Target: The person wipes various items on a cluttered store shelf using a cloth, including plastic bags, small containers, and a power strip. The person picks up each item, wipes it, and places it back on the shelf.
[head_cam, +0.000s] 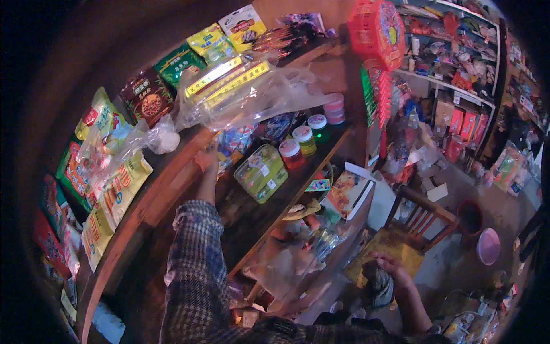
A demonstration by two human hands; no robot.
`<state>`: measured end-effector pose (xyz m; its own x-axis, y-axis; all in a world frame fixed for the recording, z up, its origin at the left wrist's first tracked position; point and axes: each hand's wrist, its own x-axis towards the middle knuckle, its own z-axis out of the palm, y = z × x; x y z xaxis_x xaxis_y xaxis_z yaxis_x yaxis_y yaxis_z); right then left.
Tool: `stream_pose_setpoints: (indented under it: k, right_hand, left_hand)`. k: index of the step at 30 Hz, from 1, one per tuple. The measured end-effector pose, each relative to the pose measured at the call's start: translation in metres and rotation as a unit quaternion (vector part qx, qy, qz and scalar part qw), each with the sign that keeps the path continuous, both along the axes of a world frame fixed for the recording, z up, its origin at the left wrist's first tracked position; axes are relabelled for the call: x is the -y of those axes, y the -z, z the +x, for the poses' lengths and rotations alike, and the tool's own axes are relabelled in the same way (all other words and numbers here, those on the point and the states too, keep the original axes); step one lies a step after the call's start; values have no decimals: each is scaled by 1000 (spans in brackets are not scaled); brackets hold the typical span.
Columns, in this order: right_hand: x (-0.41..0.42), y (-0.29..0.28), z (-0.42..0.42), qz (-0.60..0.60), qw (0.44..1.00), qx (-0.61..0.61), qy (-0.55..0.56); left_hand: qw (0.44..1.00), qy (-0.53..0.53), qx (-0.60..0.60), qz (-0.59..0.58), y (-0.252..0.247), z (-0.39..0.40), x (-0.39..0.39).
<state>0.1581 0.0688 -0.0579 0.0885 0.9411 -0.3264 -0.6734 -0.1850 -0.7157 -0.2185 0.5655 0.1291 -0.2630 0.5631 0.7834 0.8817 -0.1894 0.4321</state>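
My left hand (208,157) reaches onto the dark wooden shelf, close to some small colourful packets (237,139); whether it grips one cannot be told. My right hand (389,264) is shut on a grey cloth (380,286) that hangs at the lower right. Near my left hand lies a clear plastic box with green contents (261,173). Beside the box stand several small jars with pale lids, among them a red one (292,154) and a yellow one (306,140). A clear plastic bag (275,96) with yellow-labelled packs lies on the upper ledge.
Seasoning packets (148,99) and yellow food bags (124,185) line the curved ledge (150,200). Red decorations (378,34) hang at the top right. A wooden chair (423,219) stands on the floor near a pink basin (488,246). Stocked metal shelves (459,92) are behind it.
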Motion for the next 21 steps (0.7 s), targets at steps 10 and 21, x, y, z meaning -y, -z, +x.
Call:
stream_pose_setpoints:
  k: [10,21]
  right_hand:
    - [43,-11,30,-12,999,-21,37]
    - [97,22,71,-4,974,-225,-6]
  left_hand:
    - [974,88,120,-170,-3,32,-7]
    - [871,417,177,-192,-77,28,431]
